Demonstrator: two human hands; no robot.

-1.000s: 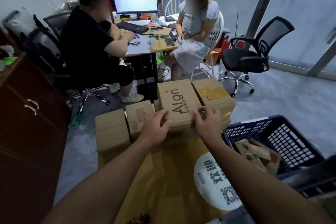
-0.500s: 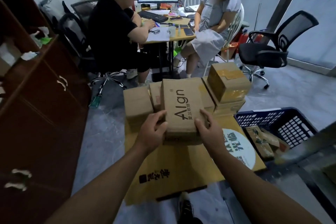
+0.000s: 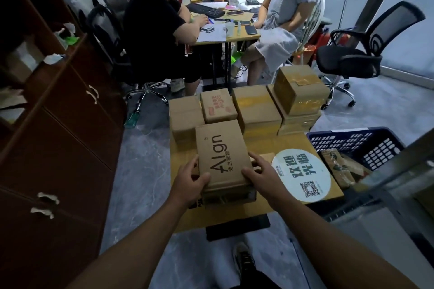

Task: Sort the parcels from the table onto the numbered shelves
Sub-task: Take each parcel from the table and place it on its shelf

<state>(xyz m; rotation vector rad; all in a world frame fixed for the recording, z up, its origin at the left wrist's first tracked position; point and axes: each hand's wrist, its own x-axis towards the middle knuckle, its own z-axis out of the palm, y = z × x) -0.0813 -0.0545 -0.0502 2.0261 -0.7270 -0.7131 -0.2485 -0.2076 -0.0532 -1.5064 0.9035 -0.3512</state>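
My left hand [image 3: 190, 180] and right hand [image 3: 263, 173] curl round the near end of the rectangular matte cardboard box [image 3: 220, 155], toward the desk's [image 3: 260, 145] seven o'clock; taped boxes [image 3: 257, 108] sit at twelve.

box [image 3: 223, 155] is sitting between left hand [image 3: 190, 180] and right hand [image 3: 263, 176] over table [image 3: 258, 145] | other boxes [image 3: 256, 108] are standing behind it | basket [image 3: 352, 134] is standing right, apparently holding parcels | cabinet [image 3: 70, 124] is standing left | desk [image 3: 234, 35] is standing far behind

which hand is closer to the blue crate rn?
Right. The right hand holds the Algn box on its crate-facing side, near the blue crate; the left hand holds the opposite side.
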